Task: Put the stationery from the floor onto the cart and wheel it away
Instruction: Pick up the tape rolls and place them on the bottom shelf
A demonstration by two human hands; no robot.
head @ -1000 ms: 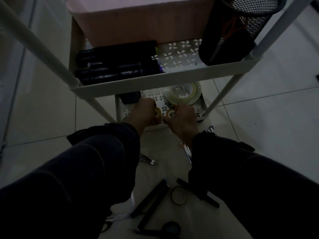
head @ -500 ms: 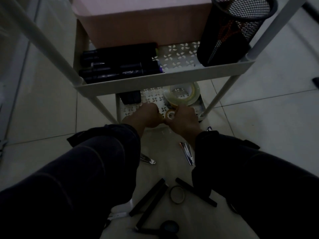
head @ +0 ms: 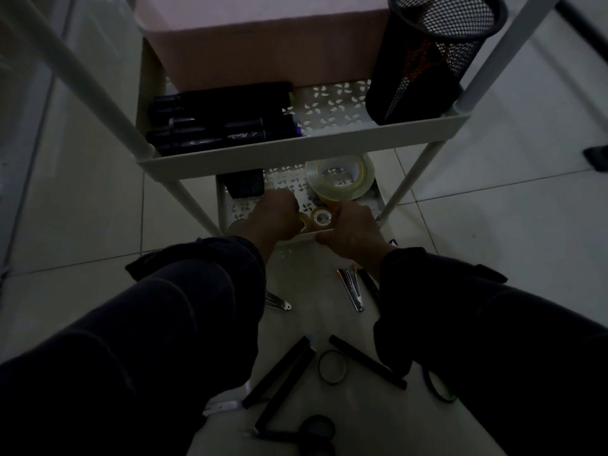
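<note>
The white cart [head: 296, 149] stands in front of me, with black markers [head: 223, 126] and a black mesh pen holder [head: 424, 60] on its middle shelf. Both my hands reach onto the lower shelf [head: 378, 200]. My left hand [head: 269, 218] is closed beside a small tape roll [head: 304, 222]. My right hand [head: 350, 230] has its fingers on a second small tape roll [head: 321, 217] and its thumb on the shelf's front rim. A large clear tape roll [head: 340, 179] lies just behind them. On the floor lie black markers [head: 279, 370], a thin tape ring [head: 332, 366] and a metal clip [head: 351, 289].
A pink-brown box [head: 263, 44] fills the back of the middle shelf. A dark block [head: 246, 185] sits at the lower shelf's left. Scissors [head: 316, 434], another metal clip [head: 278, 304] and a green-edged ring [head: 439, 388] lie on the pale floor tiles near my dark sleeves.
My hands have shifted slightly right along the lower shelf's front with the small tape rolls. The view has tilted a little; the floor items have not moved.
</note>
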